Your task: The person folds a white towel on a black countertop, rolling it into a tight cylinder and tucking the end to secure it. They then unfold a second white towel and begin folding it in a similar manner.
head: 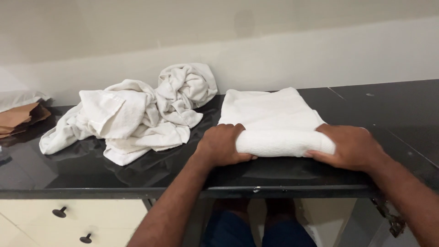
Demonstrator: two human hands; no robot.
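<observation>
Towel [270, 116], white, lies flat in the centre of the frame on a glossy black countertop [68, 171], its near edge already turned into a thick roll [283, 142] sitting just behind the counter's front lip. Left hand [222, 145] clamps the roll's left end, fingers curled over the top and tucked under, closed tight on the cloth. Right hand [352, 147] covers the roll's right end, fingers bent around it and thumb side pressing in, also closed on the cloth (fingertips partly hidden by the roll). Step in hand looks like rolling the folded towel away from the body, roughly a third of it wound so far, the flat rest stretching toward the wall. Next move, as I judge it, calls for both hands pushing forward evenly and keeping the ends level so the roll does not cone or loosen. Left of centre sits a heap of crumpled white towels [132, 114], apart from the flat one. Far left edge shows brown paper bags [18, 118]. Lower left shows cream drawers with dark round knobs [59, 212].
</observation>
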